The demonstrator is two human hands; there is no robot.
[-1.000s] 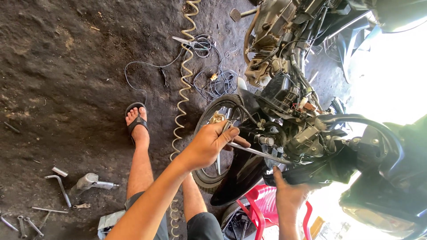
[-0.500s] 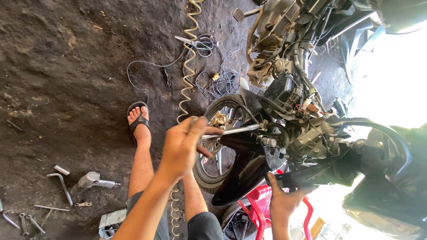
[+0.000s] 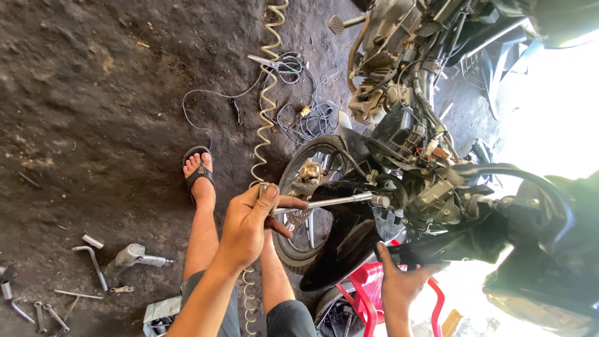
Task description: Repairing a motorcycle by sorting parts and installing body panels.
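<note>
Steel socket wrench (image 3: 331,201) gripped in left hand (image 3: 249,226), arm outstretched

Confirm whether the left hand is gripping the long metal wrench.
Yes, the left hand is closed around the handle end of the long metal wrench.

The dark dirt floor (image 3: 93,81) carries loose wrenches (image 3: 47,312), a coiled hose (image 3: 267,93), tangled wires (image 3: 312,115) and a sandalled foot (image 3: 199,175).
</note>
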